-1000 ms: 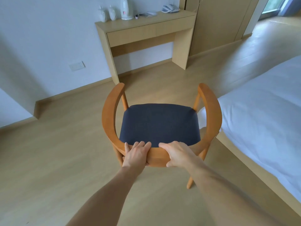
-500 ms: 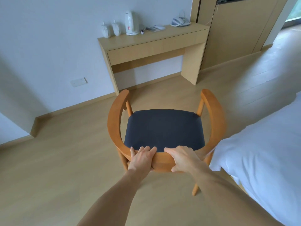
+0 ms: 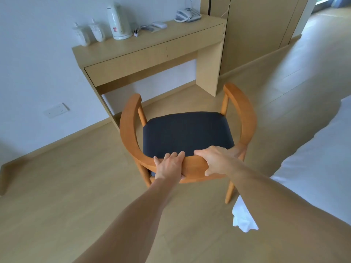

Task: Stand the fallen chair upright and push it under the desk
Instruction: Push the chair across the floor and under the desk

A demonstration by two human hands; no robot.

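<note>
My left hand [image 3: 169,165] and right hand [image 3: 218,160] are clamped on the chair [image 3: 187,133] backrest — fingers [image 3: 178,154] curled over its top, seat facing the counter [image 3: 152,52].

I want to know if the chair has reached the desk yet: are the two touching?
Apart. The head view shows bare floor between the chair armrest tips and the desk.
</note>
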